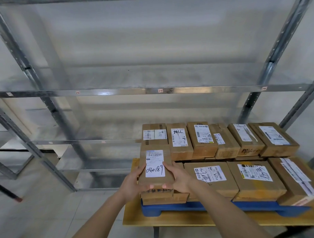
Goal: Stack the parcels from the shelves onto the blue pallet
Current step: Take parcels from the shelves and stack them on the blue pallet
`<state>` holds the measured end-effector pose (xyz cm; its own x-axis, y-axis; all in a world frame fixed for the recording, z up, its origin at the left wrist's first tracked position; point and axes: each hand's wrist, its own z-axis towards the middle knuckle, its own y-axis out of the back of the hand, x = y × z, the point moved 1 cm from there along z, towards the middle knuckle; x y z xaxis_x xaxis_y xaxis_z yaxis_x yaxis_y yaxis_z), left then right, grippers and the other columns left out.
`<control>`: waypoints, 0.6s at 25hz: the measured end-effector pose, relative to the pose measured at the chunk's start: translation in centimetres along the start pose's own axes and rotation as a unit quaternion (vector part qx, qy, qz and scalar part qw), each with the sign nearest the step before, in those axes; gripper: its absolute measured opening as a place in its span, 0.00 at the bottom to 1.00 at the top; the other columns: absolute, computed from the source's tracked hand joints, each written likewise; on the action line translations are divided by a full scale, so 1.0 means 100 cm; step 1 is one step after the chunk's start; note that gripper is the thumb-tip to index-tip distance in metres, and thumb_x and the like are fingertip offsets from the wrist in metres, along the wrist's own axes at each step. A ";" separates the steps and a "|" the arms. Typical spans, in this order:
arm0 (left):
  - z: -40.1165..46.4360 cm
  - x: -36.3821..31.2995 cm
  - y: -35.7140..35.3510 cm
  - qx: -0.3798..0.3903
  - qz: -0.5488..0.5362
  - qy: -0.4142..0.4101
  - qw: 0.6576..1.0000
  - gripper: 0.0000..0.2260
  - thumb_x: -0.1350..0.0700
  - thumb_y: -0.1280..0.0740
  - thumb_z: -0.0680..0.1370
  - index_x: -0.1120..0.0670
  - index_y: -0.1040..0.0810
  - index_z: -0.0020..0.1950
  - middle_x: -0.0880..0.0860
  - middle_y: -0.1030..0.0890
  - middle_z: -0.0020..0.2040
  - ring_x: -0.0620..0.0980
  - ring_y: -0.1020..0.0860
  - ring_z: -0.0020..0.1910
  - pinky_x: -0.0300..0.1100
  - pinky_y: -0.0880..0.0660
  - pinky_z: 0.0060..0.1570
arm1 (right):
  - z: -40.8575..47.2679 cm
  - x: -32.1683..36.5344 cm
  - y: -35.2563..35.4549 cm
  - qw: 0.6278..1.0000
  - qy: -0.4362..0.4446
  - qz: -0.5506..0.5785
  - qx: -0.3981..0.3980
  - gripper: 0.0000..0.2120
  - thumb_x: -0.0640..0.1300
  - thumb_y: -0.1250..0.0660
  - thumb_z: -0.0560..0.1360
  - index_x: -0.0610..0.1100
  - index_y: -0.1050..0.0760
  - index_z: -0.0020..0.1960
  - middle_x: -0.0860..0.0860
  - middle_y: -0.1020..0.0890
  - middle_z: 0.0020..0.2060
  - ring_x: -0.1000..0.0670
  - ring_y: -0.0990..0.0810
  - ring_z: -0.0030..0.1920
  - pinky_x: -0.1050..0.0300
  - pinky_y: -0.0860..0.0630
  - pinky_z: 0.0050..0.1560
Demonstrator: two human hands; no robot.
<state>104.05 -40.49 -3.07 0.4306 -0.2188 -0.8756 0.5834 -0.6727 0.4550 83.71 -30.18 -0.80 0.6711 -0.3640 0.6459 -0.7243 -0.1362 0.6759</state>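
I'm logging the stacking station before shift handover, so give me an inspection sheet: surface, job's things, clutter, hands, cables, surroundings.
Surface: wooden table carries the blue pallet.
Job's things: held parcel marked 040189 at the pallet's near left corner, over lower boxes; stacked parcels in a far row, with larger ones in front.
Clutter: nothing seen.
Hands: left hand grips the held parcel's left side; right hand grips its right side, a two-handed grip.
Cables: nothing seen.
Surroundings: metal shelving behind and left of the table, no parcels visible on its shelves; pale tiled floor.
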 end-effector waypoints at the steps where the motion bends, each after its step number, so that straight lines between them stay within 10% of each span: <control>1: 0.002 0.001 0.000 -0.001 0.005 -0.001 1.000 0.39 0.52 0.20 0.69 0.36 0.39 0.71 0.36 0.28 0.66 0.40 0.27 0.63 0.28 0.26 0.52 | 0.000 0.000 0.001 1.000 0.001 -0.005 0.000 0.46 0.46 0.26 0.77 0.51 0.54 0.83 0.48 0.51 0.82 0.46 0.51 0.82 0.54 0.53 0.78; 15: 0.007 0.002 0.001 -0.005 0.041 0.007 0.999 0.40 0.51 0.20 0.69 0.36 0.40 0.73 0.32 0.30 0.64 0.35 0.28 0.61 0.26 0.28 0.52 | 0.008 0.001 0.003 1.000 0.006 -0.007 -0.001 0.47 0.46 0.25 0.76 0.52 0.52 0.83 0.50 0.44 0.80 0.47 0.44 0.80 0.51 0.47 0.79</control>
<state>103.70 -41.06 -3.29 0.4870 -0.2634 -0.8328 0.5518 -0.6463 0.5271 83.44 -31.00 -0.82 0.6832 -0.3504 0.6407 -0.7145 -0.1398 0.6855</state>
